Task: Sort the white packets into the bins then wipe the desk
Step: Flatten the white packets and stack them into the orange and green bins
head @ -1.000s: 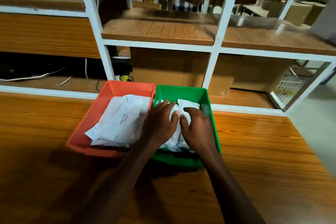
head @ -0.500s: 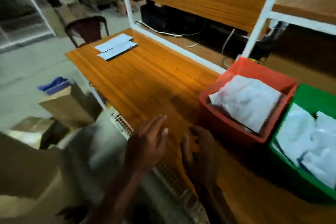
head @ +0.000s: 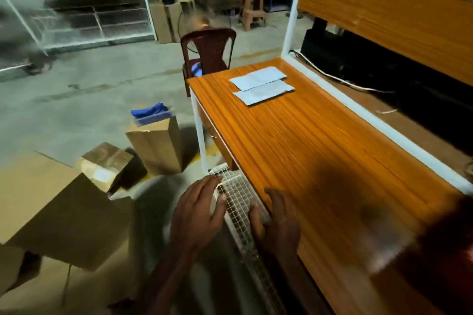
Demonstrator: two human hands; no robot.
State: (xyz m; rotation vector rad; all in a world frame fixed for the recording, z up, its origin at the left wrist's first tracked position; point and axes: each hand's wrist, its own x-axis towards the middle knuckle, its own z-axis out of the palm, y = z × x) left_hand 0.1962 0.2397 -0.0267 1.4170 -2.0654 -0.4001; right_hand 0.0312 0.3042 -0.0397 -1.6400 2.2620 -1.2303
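Two white packets (head: 261,84) lie flat side by side at the far end of the orange wooden desk (head: 320,156). My left hand (head: 199,215) hovers off the desk's near edge with fingers spread and nothing in it. My right hand (head: 276,222) is beside it, over the desk edge and a white wire grid (head: 238,199), fingers apart and empty. A blurred red shape, possibly the orange bin (head: 450,250), shows at the right edge. The green bin is out of view.
A blue cloth (head: 151,111) sits on top of a tall cardboard box (head: 156,146) on the floor left of the desk. More cardboard boxes (head: 51,210) stand nearer me. A dark red plastic chair (head: 207,51) stands at the desk's far end. The white shelf frame (head: 371,115) borders the desk's right side.
My view has swung left, away from the bins. Both hands left the packets in the green bin and now hover empty at the desk's near edge.
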